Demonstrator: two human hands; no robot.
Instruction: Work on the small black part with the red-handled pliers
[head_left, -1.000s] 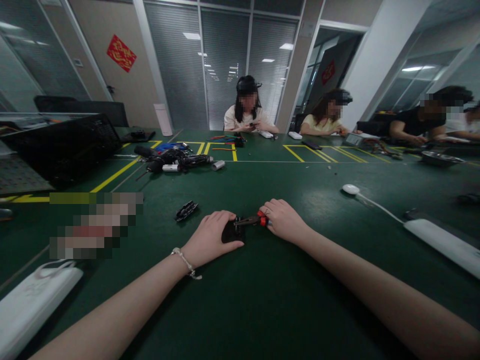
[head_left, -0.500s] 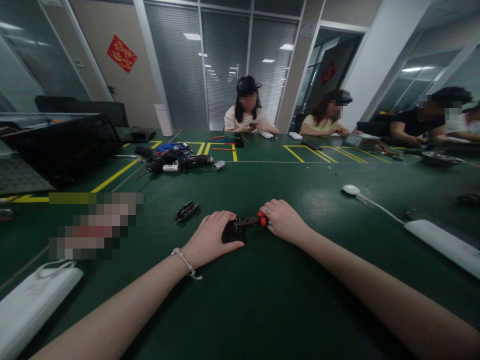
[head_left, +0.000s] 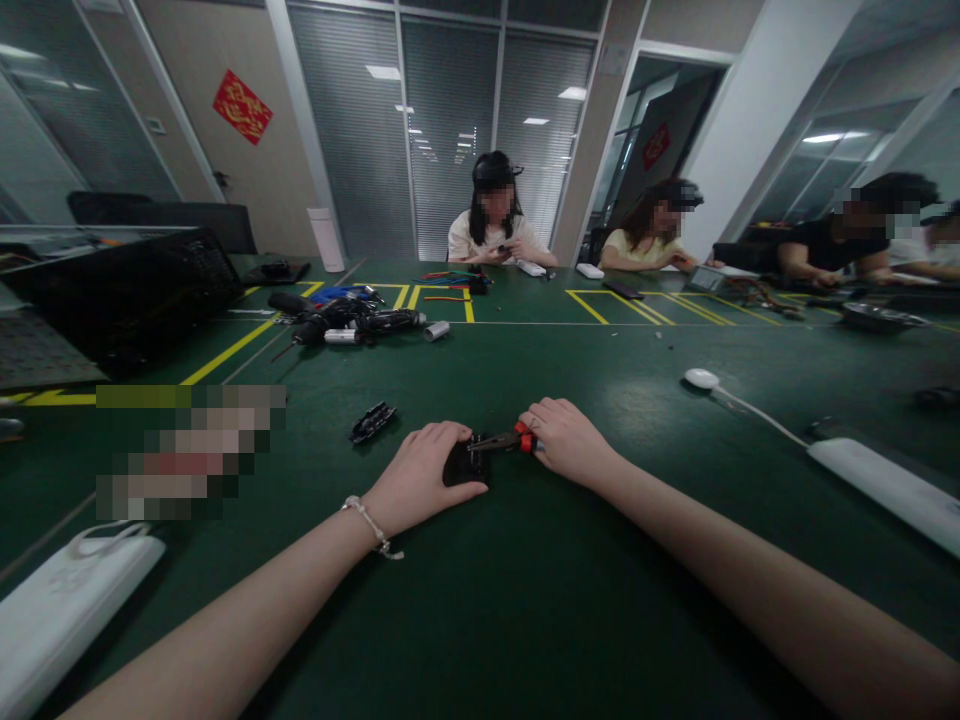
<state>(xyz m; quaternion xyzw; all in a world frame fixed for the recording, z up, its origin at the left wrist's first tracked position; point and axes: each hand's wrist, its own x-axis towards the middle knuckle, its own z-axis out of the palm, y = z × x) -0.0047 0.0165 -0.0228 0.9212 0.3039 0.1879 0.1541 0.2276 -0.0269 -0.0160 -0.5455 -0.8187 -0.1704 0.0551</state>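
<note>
My left hand [head_left: 420,478] is curled over a small black part [head_left: 459,466] and holds it down on the green table [head_left: 525,600]. My right hand [head_left: 568,440] is closed round the red handles of a pair of pliers [head_left: 504,439]. The pliers' dark jaws point left and meet the top of the black part. A second small black piece [head_left: 373,421] lies loose on the table a little to the left of my left hand.
A heap of dark tools and a metal cylinder [head_left: 345,320] lies far left. A white case [head_left: 60,610] is near left, a white power strip [head_left: 885,490] with a white puck [head_left: 702,378] on the right. Several people sit along the far edge.
</note>
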